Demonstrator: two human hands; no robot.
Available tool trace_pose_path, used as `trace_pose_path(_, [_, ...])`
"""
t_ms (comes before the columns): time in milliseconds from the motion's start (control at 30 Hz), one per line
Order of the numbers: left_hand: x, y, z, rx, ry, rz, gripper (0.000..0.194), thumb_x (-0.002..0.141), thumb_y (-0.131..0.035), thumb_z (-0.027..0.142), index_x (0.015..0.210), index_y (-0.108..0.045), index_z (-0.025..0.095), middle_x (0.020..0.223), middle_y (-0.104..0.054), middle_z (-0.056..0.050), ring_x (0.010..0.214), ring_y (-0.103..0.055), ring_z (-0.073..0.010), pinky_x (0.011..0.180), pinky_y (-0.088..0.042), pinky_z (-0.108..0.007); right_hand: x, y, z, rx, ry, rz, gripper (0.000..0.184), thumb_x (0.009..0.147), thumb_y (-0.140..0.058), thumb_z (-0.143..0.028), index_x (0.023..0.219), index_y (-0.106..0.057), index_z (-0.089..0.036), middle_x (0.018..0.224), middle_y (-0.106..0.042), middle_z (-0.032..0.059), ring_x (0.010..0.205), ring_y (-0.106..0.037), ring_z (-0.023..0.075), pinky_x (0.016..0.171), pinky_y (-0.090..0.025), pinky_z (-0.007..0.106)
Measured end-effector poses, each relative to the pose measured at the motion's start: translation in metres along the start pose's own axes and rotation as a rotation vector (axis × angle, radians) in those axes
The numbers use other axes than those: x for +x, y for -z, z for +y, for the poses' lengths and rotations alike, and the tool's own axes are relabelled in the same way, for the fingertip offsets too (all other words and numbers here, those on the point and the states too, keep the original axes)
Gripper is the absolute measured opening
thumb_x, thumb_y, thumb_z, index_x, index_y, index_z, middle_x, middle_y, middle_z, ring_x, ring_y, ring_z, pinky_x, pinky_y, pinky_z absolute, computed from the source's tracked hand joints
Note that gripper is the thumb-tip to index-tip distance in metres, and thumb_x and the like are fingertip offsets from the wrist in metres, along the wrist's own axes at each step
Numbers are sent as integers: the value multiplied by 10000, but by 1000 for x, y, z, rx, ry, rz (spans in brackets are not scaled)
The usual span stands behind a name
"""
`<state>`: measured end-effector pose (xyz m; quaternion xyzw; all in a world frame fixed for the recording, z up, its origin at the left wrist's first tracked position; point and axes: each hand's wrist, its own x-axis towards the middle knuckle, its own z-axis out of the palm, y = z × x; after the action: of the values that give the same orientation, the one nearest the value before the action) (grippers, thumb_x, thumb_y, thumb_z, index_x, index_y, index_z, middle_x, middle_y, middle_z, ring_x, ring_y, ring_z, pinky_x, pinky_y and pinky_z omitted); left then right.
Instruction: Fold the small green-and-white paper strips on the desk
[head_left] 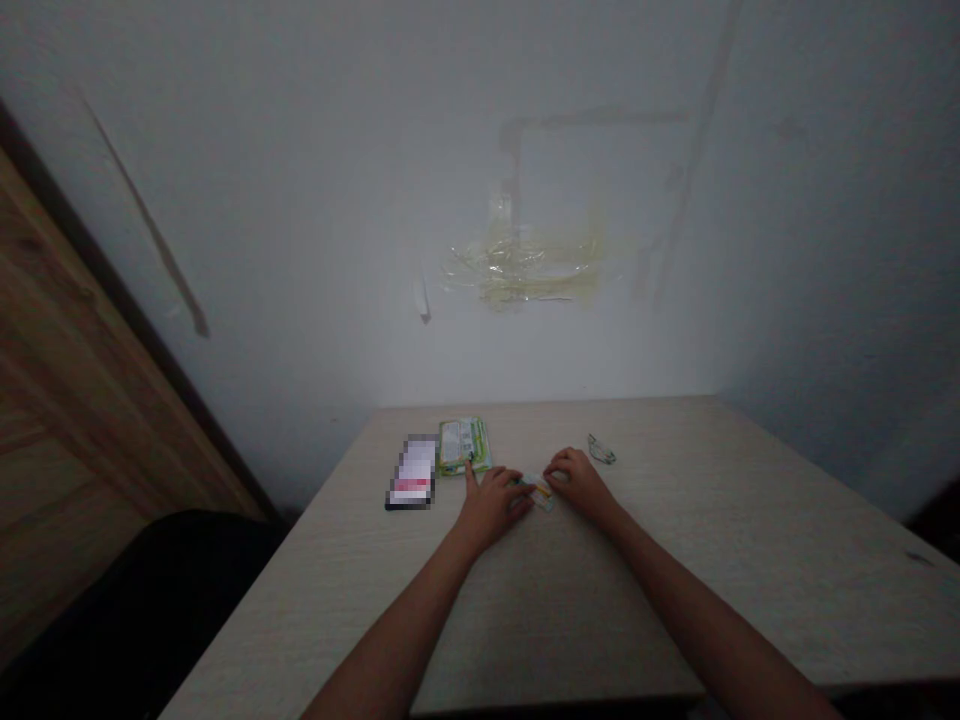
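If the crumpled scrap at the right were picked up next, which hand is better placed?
Probably the right hand: it is closer to the crumpled scrap, while the left hand is at the small printed piece, farther off.

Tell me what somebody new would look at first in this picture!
Probably the shiny, crinkled clear tape stuck on the wall, straight ahead above the table. Next might come the left hand and right hand, low in the middle, with a small colourful piece between them. The bright-screened phone would stand out too, left of a green-and-white packet.
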<state>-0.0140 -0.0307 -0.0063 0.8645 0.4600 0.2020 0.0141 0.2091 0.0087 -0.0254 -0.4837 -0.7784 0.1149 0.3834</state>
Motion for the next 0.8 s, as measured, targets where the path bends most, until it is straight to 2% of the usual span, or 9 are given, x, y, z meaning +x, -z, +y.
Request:
trace_pose_path(467, [0, -1, 0, 50, -6, 18, 284, 914, -530, 475, 1178, -634, 461, 1270, -628, 3, 1251, -472, -288, 1080, 13, -755, 1, 7, 3, 29, 13, -108, 143, 779, -674, -254, 881, -766, -214, 982, -653, 81, 972, -588, 228, 925, -465, 374])
trace_pose_path(800, [0, -2, 1, 44, 2, 33, 268, 913, -552, 427, 1165, -636, 462, 1251, -639, 11, 1218, -483, -277, 1063, 24, -770, -6, 12, 9, 32, 37, -173, 251, 758, -719, -254, 1002, -742, -201, 1186, -592, 123, 1137, -554, 242, 1037, -428, 405])
